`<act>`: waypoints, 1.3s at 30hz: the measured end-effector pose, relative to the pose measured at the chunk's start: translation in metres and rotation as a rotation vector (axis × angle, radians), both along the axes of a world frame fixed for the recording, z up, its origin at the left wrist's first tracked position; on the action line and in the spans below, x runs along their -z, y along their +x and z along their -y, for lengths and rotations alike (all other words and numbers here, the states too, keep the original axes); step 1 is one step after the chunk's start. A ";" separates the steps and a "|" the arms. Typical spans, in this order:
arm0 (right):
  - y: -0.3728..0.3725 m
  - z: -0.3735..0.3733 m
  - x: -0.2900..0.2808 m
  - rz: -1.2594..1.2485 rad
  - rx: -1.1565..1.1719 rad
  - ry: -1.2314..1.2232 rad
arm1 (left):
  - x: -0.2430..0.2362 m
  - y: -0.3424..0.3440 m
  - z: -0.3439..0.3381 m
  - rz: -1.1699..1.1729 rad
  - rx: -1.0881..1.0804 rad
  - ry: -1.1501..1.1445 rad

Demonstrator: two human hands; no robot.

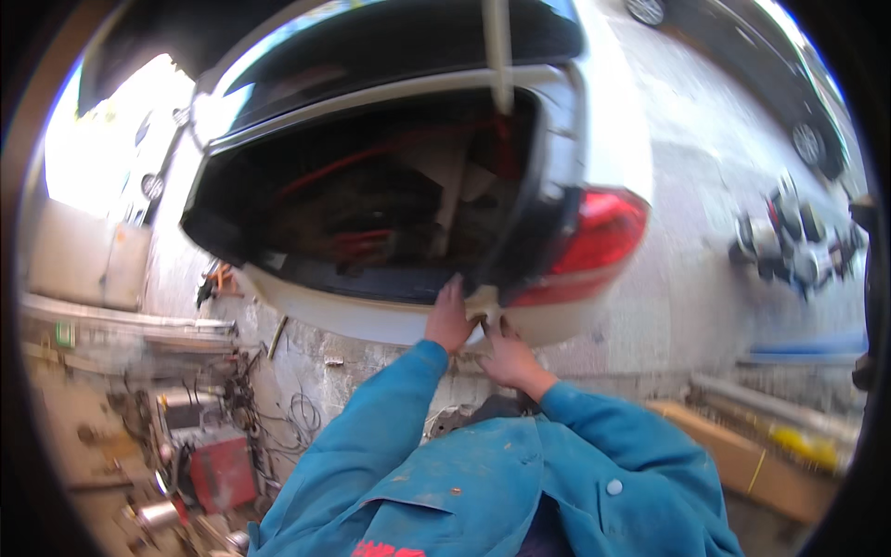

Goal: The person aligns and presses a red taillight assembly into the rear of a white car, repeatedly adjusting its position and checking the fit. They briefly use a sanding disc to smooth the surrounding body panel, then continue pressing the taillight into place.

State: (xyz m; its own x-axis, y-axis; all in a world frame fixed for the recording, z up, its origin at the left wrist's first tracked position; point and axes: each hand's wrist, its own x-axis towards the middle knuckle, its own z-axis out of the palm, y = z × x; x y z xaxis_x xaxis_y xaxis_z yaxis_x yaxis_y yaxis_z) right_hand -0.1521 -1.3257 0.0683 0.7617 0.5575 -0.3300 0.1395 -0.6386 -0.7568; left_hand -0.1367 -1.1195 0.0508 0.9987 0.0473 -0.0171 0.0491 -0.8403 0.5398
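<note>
A white car (320, 311) stands in front of me with its rear hatch raised and its dark trunk (325, 204) exposed. At the trunk's rear sill, my left hand (450, 317) lies with its fingers stretched forward over the edge. Close beside it, my right hand (510, 358) is at the bumper, its fingers bent near a small pale, blurred shape (484, 302). What the right fingers grip, if anything, cannot be made out. The red tail light (603, 232) is just beyond my right hand. Blurred reddish and pale things lie inside the trunk.
A red boxy machine (221, 473) with cables sits at lower left, near long boards (130, 317). On the right are a motorcycle (800, 237), a long cardboard box (752, 464) and a dark car (761, 70). A pale pole (498, 56) rises from the trunk.
</note>
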 end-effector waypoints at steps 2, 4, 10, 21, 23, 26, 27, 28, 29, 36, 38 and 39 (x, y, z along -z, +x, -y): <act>0.011 -0.008 0.007 0.058 -0.173 0.075 | 0.003 -0.030 -0.017 0.028 -0.091 -0.013; 0.017 -0.011 -0.001 0.006 -0.214 0.077 | 0.006 -0.084 -0.031 -0.032 -0.245 -0.068; 0.026 -0.067 0.013 -0.148 -0.247 0.089 | 0.078 -0.308 -0.087 -0.286 -0.894 -0.091; 0.054 -0.307 -0.013 -0.044 -0.371 0.086 | 0.166 -0.566 -0.030 -0.684 -1.603 -0.384; 0.078 -0.377 -0.014 0.015 -0.357 0.200 | 0.180 -0.574 -0.051 -0.734 -1.581 -0.517; 0.118 -0.482 -0.019 0.083 -0.304 0.213 | 0.181 -0.571 -0.102 -0.725 -1.571 -0.610; 0.122 -0.520 -0.026 0.121 -0.275 0.187 | 0.175 -0.574 -0.127 -0.709 -1.570 -0.615; 0.117 -0.557 -0.040 0.146 -0.296 0.245 | 0.168 -0.582 -0.157 -0.670 -1.573 -0.597; 0.115 -0.599 -0.062 0.177 -0.317 0.318 | 0.164 -0.588 -0.194 -0.616 -1.579 -0.569; 0.162 -0.865 -0.194 0.883 -0.527 0.484 | 0.142 -0.631 -0.455 -0.268 -1.814 -0.347; 0.189 -0.924 -0.225 1.083 -0.540 0.406 | 0.095 -0.589 -0.516 -0.161 -1.788 -0.368; 0.196 -0.959 -0.231 1.131 -0.530 0.391 | 0.085 -0.584 -0.532 -0.123 -1.793 -0.399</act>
State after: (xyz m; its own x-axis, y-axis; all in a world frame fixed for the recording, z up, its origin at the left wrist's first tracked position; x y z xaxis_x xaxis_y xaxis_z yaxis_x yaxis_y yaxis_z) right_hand 0.0439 -0.3662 0.2994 0.1691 0.7857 0.5951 0.9811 -0.0763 -0.1781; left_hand -0.7207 -0.5871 -0.0343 -0.2485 0.9020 -0.3531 0.6845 0.4214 0.5948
